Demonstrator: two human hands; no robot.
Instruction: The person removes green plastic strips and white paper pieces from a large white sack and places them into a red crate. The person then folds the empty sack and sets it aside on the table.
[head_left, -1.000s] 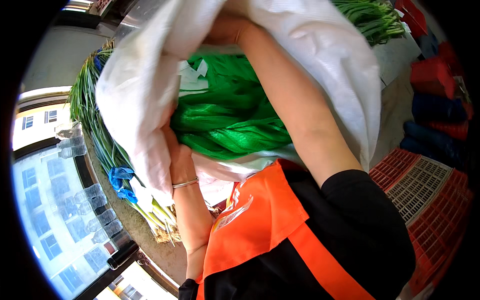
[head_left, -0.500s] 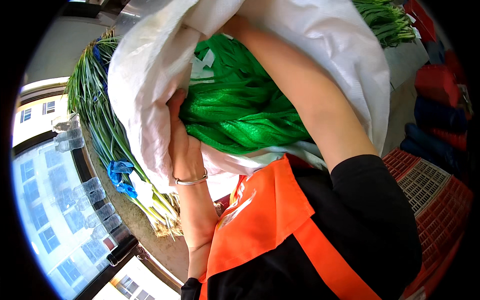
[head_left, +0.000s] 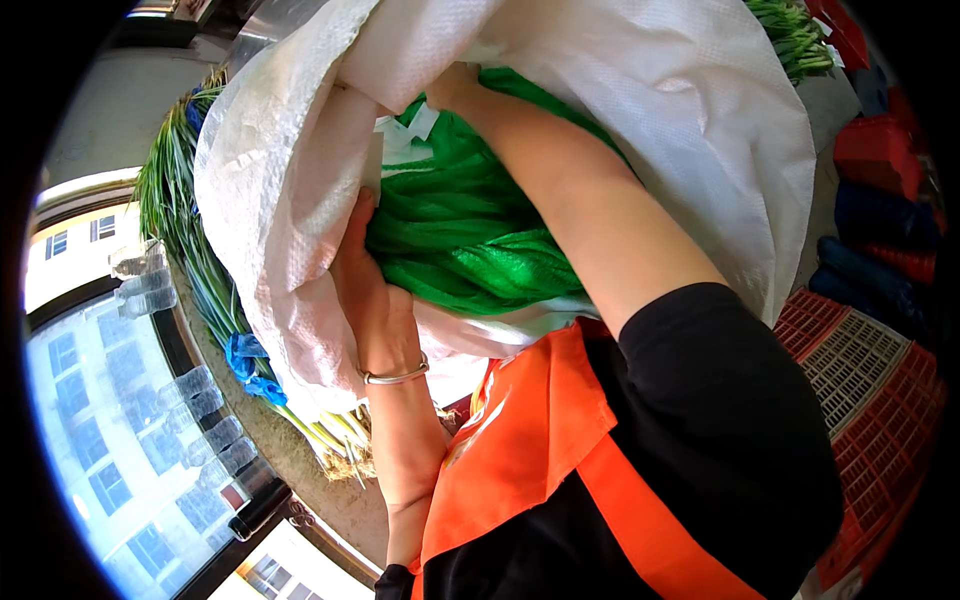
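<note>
- Fingers on the left hand (head_left: pixel 372 290) are mostly hiding behind the white sack (head_left: pixel 690 130), with just the thumb (head_left: pixel 361 212) showing at the mouth's edge; can't tell if they're pinching the cloth or only pressing it.
- Right hand (head_left: pixel 460 88) is sitting at the far part of the sack's mouth, its fingertips hiding too, so no idea whether they're spread or gripping.
- Green mesh (head_left: pixel 465 235) is lying bunched inside the sack, between the left hand and right forearm (head_left: pixel 580 190), a white scrap (head_left: pixel 424 122) showing at its edge.
- Possible trouble, imo: the sack's floppy rim is drooping, so it could flop in over the mesh if either hand slips. Loose mesh might also snag on the bracelet (head_left: pixel 397 379).
- Left of the sack, long green onions (head_left: pixel 180 215) are lying on a dull grey-brown surface (head_left: pixel 345 510), a blue tie (head_left: pixel 245 354) wrapping them. What's holding the sack up isn't showing.
- Room-wise, a window (head_left: pixel 110 420) is glowing further left of the sack, clear containers (head_left: pixel 212 440) near it; red and pale crates (head_left: pixel 855 360) are sitting to the sack's right.
</note>
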